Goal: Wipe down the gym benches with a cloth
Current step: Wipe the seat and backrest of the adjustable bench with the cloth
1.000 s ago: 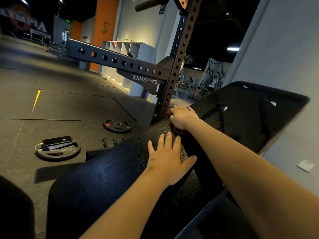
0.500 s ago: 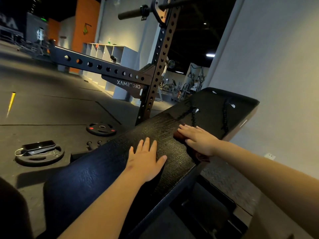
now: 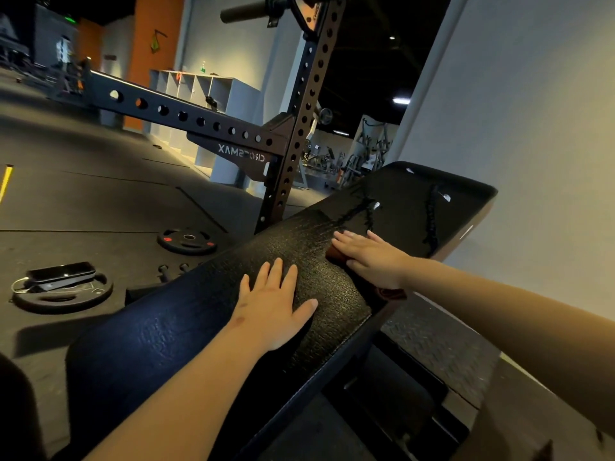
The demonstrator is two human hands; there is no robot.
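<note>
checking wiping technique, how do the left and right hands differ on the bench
The left hand lies bare on the bench; the right hand presses a reddish cloth under its palm. The left hand sits nearer the person; the right hand is farther up, by the wet streaks. Both are palm down with straight fingers.

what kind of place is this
Almost certainly a gym's free-weights area: a padded black bench, a hole-punched steel rack holding a barbell, and a weight plate lying on the rubber floor.
</note>
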